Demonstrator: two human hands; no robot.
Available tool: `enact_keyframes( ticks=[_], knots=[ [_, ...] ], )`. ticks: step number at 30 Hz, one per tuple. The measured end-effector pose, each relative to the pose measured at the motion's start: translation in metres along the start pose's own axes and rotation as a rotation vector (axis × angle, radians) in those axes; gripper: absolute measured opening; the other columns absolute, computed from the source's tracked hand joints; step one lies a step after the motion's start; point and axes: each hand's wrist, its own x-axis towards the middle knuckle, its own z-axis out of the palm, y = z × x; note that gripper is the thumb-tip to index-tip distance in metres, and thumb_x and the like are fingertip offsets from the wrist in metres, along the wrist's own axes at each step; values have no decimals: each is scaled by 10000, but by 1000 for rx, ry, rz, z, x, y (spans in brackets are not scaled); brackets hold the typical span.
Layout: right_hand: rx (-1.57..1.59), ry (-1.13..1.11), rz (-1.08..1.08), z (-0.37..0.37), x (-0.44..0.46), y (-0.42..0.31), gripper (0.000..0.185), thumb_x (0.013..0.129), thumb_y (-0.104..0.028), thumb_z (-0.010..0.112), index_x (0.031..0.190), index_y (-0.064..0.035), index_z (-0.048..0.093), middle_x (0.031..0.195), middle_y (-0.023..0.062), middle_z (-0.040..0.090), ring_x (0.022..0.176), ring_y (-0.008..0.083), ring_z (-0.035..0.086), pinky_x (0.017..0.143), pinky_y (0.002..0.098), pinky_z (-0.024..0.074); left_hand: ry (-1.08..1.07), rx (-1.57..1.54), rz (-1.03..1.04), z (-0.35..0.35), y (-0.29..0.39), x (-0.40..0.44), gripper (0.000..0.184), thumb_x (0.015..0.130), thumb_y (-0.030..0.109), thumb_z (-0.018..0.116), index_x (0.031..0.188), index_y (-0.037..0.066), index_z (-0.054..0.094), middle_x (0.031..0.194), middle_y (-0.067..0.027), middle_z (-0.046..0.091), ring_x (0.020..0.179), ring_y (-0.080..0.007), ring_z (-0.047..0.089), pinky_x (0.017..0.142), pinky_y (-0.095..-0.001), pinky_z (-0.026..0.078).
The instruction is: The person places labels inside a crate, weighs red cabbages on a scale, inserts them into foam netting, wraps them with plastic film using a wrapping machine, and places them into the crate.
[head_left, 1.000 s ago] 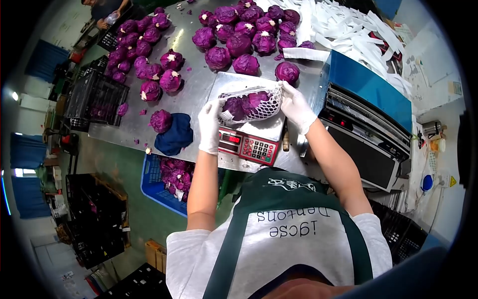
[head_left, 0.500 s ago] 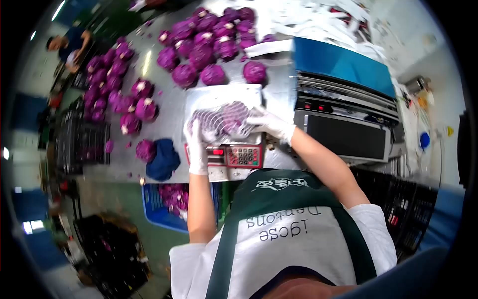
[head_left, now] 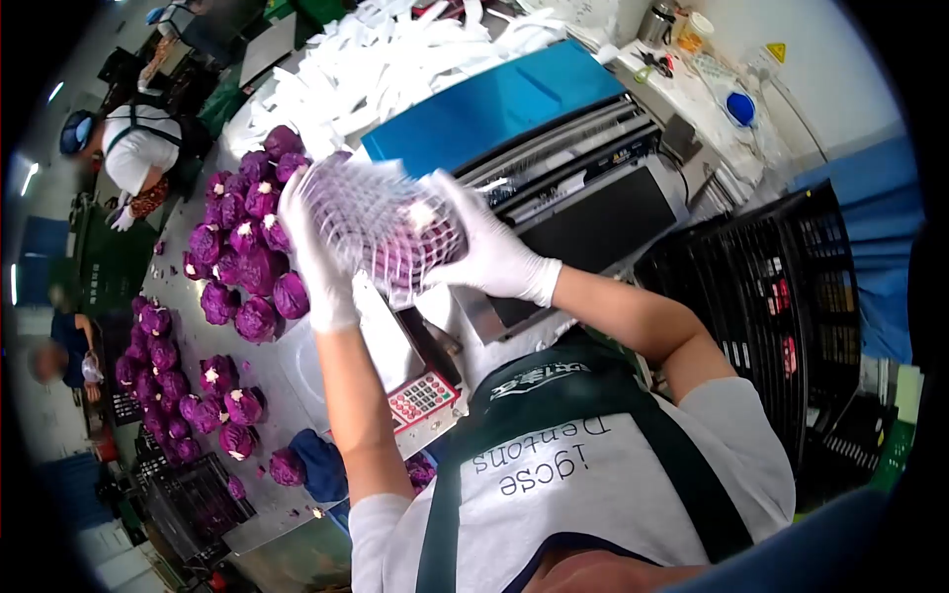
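Between my two gloved hands is a purple cabbage in white netting [head_left: 390, 232], lifted above the table. A pale stub shows through the mesh at its right side. My left hand [head_left: 314, 237] is closed against the left side of the bundle, its fingers pointing up. From the right, my right hand [head_left: 494, 247] grips the other side, thumb below and fingers above. Partly hidden under the bundle is a scale with a red keypad [head_left: 423, 397]. Just behind and to the right stands a wrapping machine with a blue lid [head_left: 494, 109].
Several loose purple cabbages [head_left: 259, 269] lie on the metal table to the left. White strips [head_left: 366, 74] are heaped at the back. A dark blue cloth [head_left: 321, 465] rests by the table's front edge. Black crates [head_left: 761, 296] stand at right. Other people [head_left: 143, 148] are at far left.
Both hands have raised the netted cabbage off the scale and carried it toward the wrapping machine. The whole view has turned to the right.
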Motion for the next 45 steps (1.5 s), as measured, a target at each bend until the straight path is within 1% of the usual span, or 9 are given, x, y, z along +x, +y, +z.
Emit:
enact_keyframes(
  ticks=[9,14,17,20,26,30,38,41,45],
  knots=[
    [-358,69,141,-154,94,95,1111,628,-447,827,1462,-65,201,1393,205,369,1103,385,568,936,431,484,-212,-419,-454,125,-190,191,557,962,462,372,1215,9,573,1167,-155,634,1044,-288,623,951,-443,507],
    [-386,-222,275,-198,106,133,1088,738,-535,724,1493,-59,102,1359,260,399,1056,432,590,934,444,487,-136,-13,-350,105,-247,202,459,1014,312,328,1195,-31,574,1146,-147,636,1030,-227,616,926,-354,491],
    [-297,-269,54,-214,104,151,1049,802,-485,686,1518,-92,28,1449,276,321,1156,445,541,1007,441,437,-79,867,180,79,-216,187,390,1010,279,373,1159,-14,582,1131,-162,631,1096,-265,579,981,-360,432],
    [-149,-331,208,-257,99,147,742,865,-308,664,1480,-135,286,1277,152,554,930,274,653,809,360,522,7,1123,206,85,-147,128,250,970,202,498,1102,19,606,1057,-162,627,1027,-267,584,917,-341,444],
    [-524,-739,-653,-299,108,184,276,839,-157,620,1100,-228,676,859,36,571,748,214,606,606,338,500,-1196,1820,389,78,-75,51,484,760,115,660,1234,199,609,961,-43,580,864,-238,564,731,-356,459],
    [-570,-868,-771,-270,107,212,245,849,-204,581,1060,-254,695,819,24,532,751,218,580,591,354,492,-1339,1881,426,63,-102,46,521,791,206,633,1303,287,580,902,-30,546,831,-230,538,718,-339,445],
    [-449,-855,-182,-306,60,151,118,823,-190,610,862,-133,706,821,84,690,803,305,649,731,408,513,-705,1501,63,55,-78,-23,152,858,71,608,973,90,706,896,-111,673,806,-284,638,719,-353,515],
    [-199,-1098,-8,-342,89,56,133,846,-112,608,917,-83,717,753,78,698,683,213,684,657,313,537,-583,1114,-438,113,7,-38,148,928,69,561,1005,19,676,813,-82,689,689,-128,667,635,-269,527],
    [614,-704,-150,-367,166,21,201,933,-100,547,941,56,674,879,159,705,817,225,692,789,319,550,-143,373,279,124,47,17,175,965,137,551,847,7,557,879,-161,676,767,-217,682,782,-376,559]
  ],
)
